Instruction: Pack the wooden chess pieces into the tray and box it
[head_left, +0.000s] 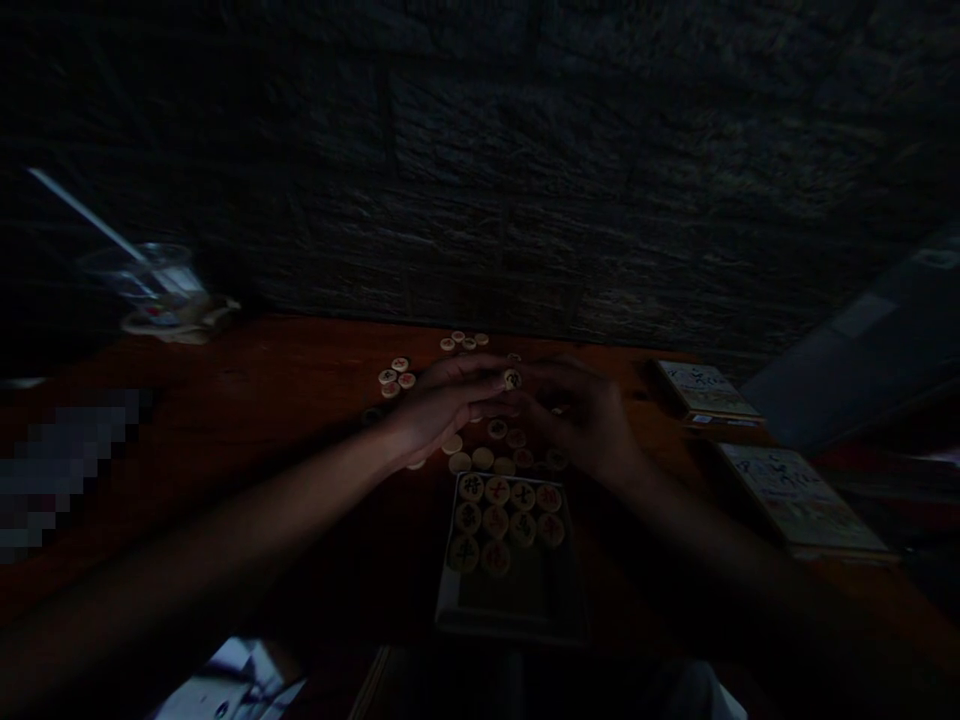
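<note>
My left hand (444, 400) reaches over the wooden table, its fingers closed on a round Chinese chess piece (512, 379) with a dark character. Facing it from the other side is my right hand (589, 415), its fingertips close to that same piece; dimness and blur hide its exact grip. Loose pieces lie under and around both hands, among them some plain-side-up discs (482, 459) below them. Nearer me sits an open shallow box (525, 597), with rows of red and black character pieces filling its far part and a bare floor at its near right.
Red-marked pieces (388, 377) cluster left of my hands, and more pieces (469, 343) lie by the stone wall (480, 200). A clear cup with a straw (161, 280) stands far left. Two printed boxes (705, 390) (802, 495) lie on the right. The scene is dark.
</note>
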